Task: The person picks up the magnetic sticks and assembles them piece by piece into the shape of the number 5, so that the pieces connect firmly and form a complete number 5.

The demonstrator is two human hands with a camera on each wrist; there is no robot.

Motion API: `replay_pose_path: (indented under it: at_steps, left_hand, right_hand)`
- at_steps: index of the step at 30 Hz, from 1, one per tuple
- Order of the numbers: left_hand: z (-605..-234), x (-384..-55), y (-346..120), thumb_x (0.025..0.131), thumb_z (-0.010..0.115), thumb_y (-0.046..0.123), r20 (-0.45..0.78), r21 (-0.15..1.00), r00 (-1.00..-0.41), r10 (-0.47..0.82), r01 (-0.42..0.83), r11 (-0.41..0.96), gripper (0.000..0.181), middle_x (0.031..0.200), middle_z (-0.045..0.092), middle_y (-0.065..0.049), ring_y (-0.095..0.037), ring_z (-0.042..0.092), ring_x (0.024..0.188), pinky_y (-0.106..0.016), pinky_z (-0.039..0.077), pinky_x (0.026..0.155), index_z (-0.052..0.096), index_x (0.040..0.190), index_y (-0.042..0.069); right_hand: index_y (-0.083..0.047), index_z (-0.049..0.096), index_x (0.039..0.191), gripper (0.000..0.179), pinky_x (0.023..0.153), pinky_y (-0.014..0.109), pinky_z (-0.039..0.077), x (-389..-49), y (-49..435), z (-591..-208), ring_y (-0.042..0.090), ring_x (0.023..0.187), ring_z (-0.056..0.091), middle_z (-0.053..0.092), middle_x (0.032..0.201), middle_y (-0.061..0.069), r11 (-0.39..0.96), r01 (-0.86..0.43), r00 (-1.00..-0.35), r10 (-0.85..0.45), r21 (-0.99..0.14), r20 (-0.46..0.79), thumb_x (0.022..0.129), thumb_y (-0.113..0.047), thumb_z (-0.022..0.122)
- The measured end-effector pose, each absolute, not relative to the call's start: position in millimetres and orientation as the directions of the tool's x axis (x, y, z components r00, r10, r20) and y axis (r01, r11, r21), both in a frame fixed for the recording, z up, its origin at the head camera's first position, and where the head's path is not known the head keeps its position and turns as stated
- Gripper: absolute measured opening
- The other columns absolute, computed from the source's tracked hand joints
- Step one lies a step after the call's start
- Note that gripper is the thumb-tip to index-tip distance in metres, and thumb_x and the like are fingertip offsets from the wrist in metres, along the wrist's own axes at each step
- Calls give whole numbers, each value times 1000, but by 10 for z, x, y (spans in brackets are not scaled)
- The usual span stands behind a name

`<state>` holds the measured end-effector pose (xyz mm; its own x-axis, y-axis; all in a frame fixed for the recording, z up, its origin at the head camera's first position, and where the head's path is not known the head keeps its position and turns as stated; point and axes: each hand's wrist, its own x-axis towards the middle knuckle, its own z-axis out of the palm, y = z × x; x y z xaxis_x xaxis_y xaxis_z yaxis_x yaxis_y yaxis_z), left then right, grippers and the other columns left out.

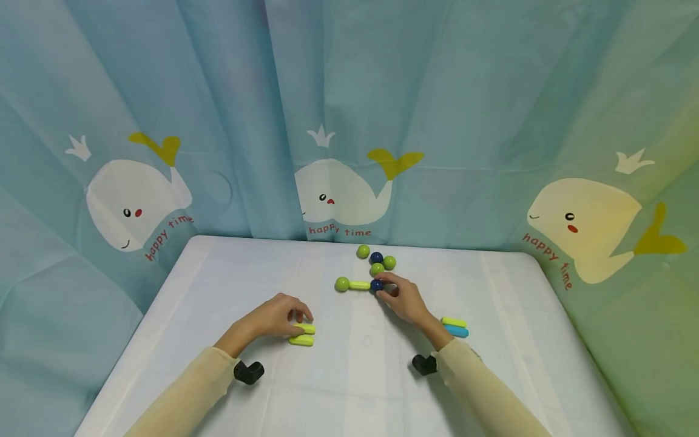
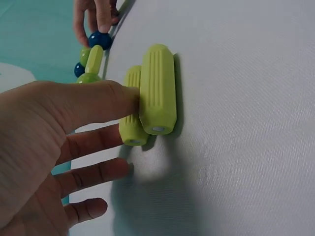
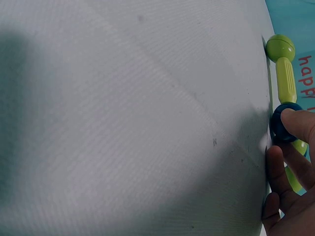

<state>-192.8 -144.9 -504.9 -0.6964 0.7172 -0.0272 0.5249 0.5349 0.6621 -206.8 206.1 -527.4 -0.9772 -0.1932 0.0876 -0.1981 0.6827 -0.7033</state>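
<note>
And here, on the white cloth-covered worktop [image 1: 349,388], a glossy dark-blue ball [image 1: 375,286] is pinched btwn thumb & fingertips of the R hand [image 1: 403,298], that grip closed snugly. All places taken from this ball, then. Directly L of it & touching, a ribbed yellow-green plastic-looking joined rod [image 1: 359,285] is seen, w/ a glossy lime-green ball [image 1: 342,284] at its other end: one straight bar, long axis L–R, blue end pointing R.

Nearer the wearer & L of the dark-blue ball, two more such rods are laid side by side, axes approx L–R, approx parallel to the bar. The farther loose rod [image 1: 309,328] is met by the thumb of the L hand [image 1: 280,314], the nearer loose rod [image 1: 301,341] lying alongside. L grip part-spread; whether a rod's truly pinched can't be told.

Step in hand, prob.: bar held by R while a loose rod is being got by L. Next, as judged: a firm mid-rod pinch is called for, ends left clear of the fingers.
</note>
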Motion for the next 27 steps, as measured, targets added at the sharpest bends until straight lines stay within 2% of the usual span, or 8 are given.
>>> replay_pose_path:
  at_steps: [7, 20, 27]
  left_hand:
    - [-5075, -1946, -1416, 85, 77, 1, 12, 626, -694, 720, 567, 536, 17, 88, 68, 5, -9, 58, 78, -25, 51, 72, 78, 99, 11]
    - [-5095, -1961, -1342, 83, 79, -3, 39, 609, -684, 729, 594, 525, 19, 91, 71, 5, -5, 60, 79, -29, 56, 75, 77, 97, 10]
    - [-5121, -1951, -1327, 84, 81, 0, 40, 627, -702, 711, 571, 529, 18, 90, 72, 5, -10, 61, 78, -28, 54, 72, 78, 98, 11]
  right_hand:
    - [-12, 66, 132, 40, 67, 31, 50, -2071, 2058, -5272, 15, 74, 57, 71, 123, 13, 685, -205, -976, -196, -699, 94, 93, -9, 76]
    - [-13, 67, 131, 39, 67, 31, 49, -2058, 2057, -5271, 16, 75, 57, 72, 123, 13, 687, -201, -978, -186, -699, 98, 93, -9, 76]
    - [-14, 67, 131, 39, 69, 33, 50, -2056, 2054, -5267, 17, 77, 58, 71, 123, 12, 686, -195, -978, -186, -701, 91, 93, -9, 76]
